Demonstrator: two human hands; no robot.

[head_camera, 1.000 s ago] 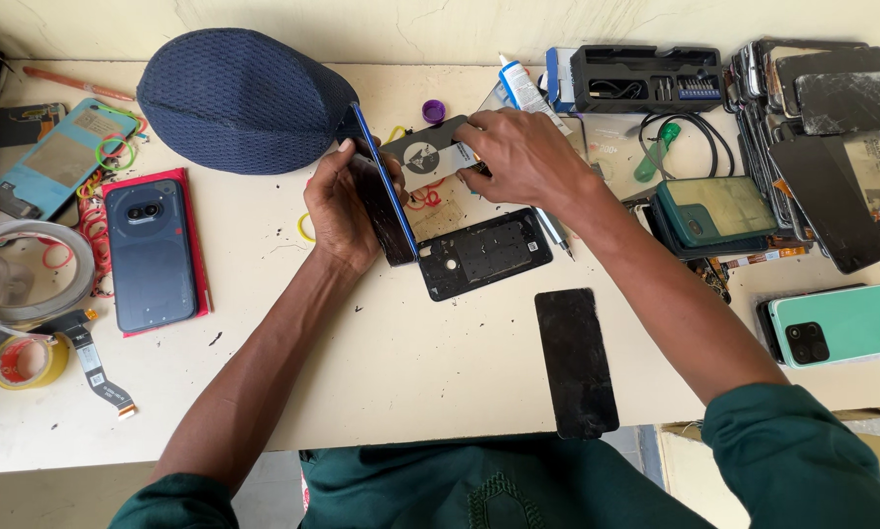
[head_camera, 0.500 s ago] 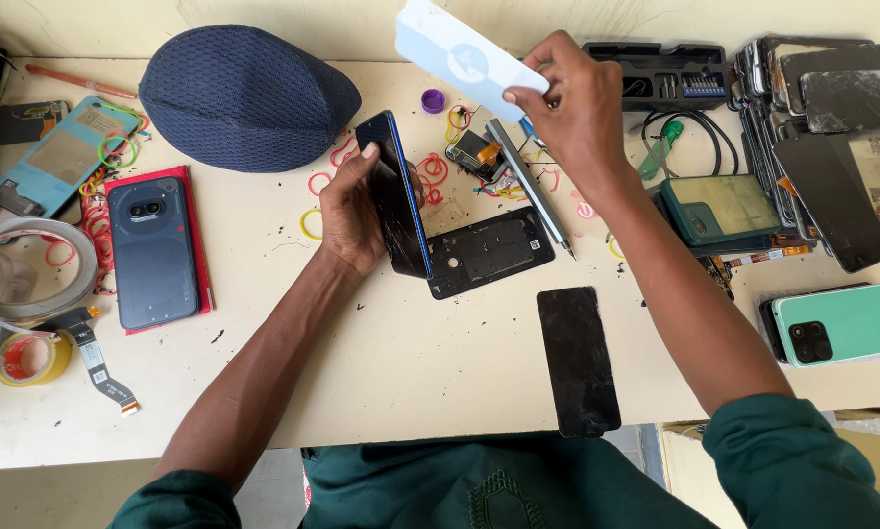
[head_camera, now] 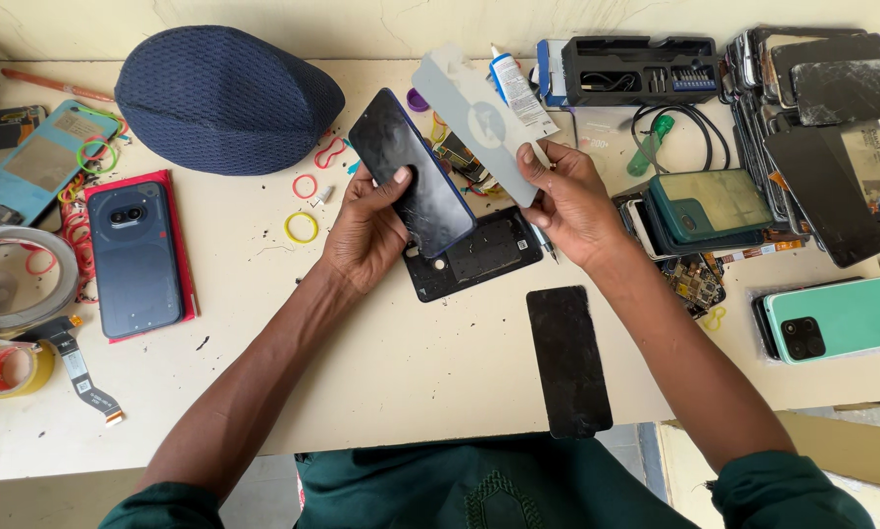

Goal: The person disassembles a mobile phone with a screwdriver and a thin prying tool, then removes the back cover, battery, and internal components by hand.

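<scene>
The left hand holds a dark phone with a blue edge, its grip closed around the lower end, thumb pressed on the cracked glass, the phone tilted toward eleven o'clock above the bench. The right hand pinches a grey rectangular sheet by its lower end, thumb on top, the sheet slanting up toward eleven o'clock, just beside the phone at its three o'clock. Directly under both hands, at six o'clock from the phone, lies an open black phone frame. A loose black screen panel rests near the bench edge at five o'clock. A navy cap sits at nine o'clock from the phone, with coloured rubber bands between. A white glue tube lies behind the sheet at one o'clock.
</scene>
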